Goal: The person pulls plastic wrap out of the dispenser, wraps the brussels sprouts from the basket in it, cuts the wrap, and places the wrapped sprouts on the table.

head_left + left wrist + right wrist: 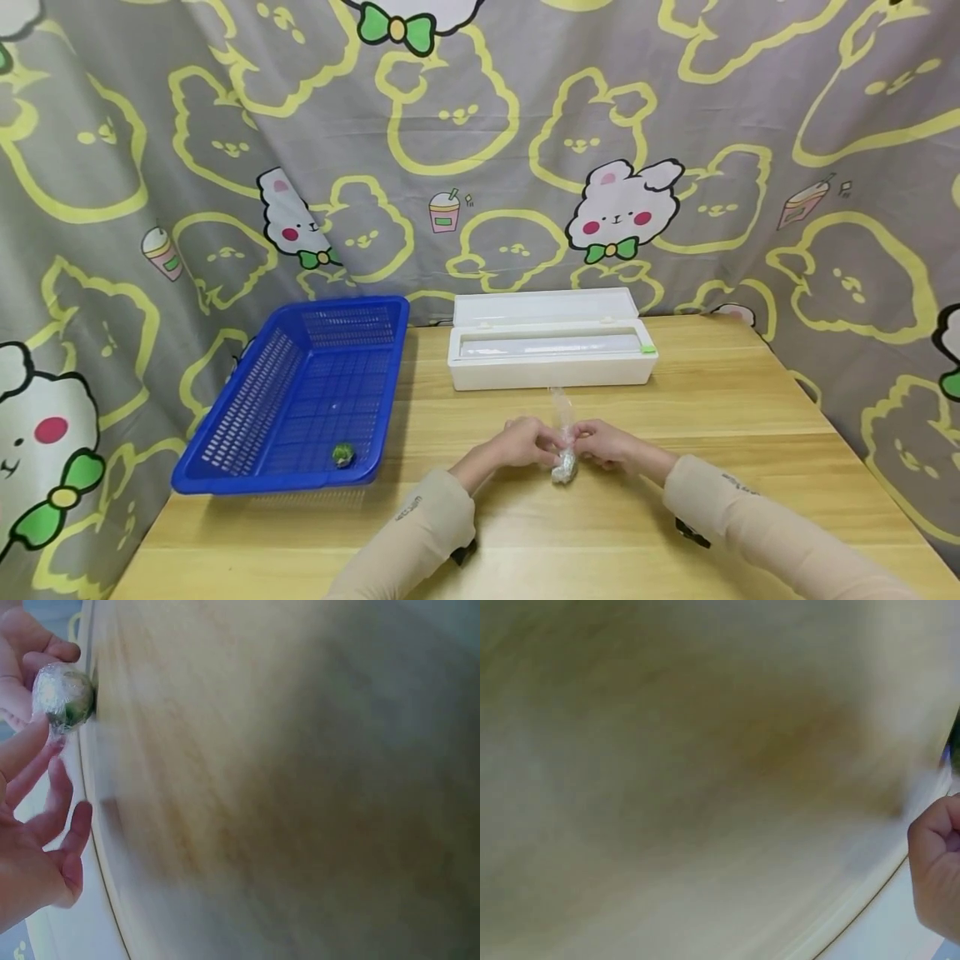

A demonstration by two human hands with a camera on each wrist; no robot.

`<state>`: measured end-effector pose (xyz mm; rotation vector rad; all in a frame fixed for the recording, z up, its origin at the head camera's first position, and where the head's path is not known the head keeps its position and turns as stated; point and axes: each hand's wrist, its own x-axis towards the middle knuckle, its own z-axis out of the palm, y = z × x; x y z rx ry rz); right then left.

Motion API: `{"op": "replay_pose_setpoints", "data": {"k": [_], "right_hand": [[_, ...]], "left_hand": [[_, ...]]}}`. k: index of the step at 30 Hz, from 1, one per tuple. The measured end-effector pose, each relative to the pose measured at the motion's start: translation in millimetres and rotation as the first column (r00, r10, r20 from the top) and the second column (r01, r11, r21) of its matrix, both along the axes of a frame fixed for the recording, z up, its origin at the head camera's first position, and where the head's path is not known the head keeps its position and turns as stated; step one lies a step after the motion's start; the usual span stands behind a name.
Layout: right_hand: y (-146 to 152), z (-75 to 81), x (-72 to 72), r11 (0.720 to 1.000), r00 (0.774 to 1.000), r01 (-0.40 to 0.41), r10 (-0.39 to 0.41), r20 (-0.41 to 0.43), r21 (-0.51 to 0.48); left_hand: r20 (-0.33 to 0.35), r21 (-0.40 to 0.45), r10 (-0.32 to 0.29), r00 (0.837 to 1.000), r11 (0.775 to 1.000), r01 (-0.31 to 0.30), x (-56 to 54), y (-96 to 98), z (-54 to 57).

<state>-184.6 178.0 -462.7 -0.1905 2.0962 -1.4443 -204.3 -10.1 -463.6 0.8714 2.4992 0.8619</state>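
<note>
A small round green thing wrapped in clear cling film [565, 468] is held low over the table between both hands, a twisted tail of film [561, 406] trailing away toward the white box. From its left side, my left hand [517, 442] pinches the bundle with the fingertips. My right hand [603, 442] pinches the gathered film on the other side. In the left wrist view the shiny wrapped ball [66, 697] shows green through the film, with the left hand's other fingers spread below it. The right wrist view catches only part of the right hand [937, 862], bundle hidden.
Behind the hands stands a long white cling film box [555, 373], its lid [543, 308] raised. On the left is a blue plastic basket [401, 358] with one small green lump [343, 455] inside. A patterned curtain [517, 250] hangs behind the wooden table [750, 400].
</note>
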Motion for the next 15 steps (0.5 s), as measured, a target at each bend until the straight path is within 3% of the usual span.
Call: {"op": "replay_pose_setpoints", "data": {"k": [5,9,12,15], "right_hand": [[-2.7,-2.0,4.7,0.999,1.000,0.016,-0.016,-0.024,-0.029],[-5.6,-4.2,8.2,0.998,0.999,0.040,-0.042,-0.029,-0.054],[-7.7,-5.6,10.0,0.997,0.999,0.047,-0.049,-0.021,-0.068],[-9.0,-6.2,11.2,0.994,0.998,0.066,-0.065,0.007,-0.084]], "left_hand": [[0.123,0.119,0.028,0.992,0.992,-0.042,0.5,0.4,-2.9],[0.183,0.188,0.044,0.982,0.979,-0.079,-0.8,-0.1,-5.4],[0.193,0.191,0.033,0.981,0.979,-0.070,-1.9,-1.0,-5.9],[0.148,0.156,-0.005,0.989,0.988,-0.018,-3.1,-1.8,-4.3]]}}
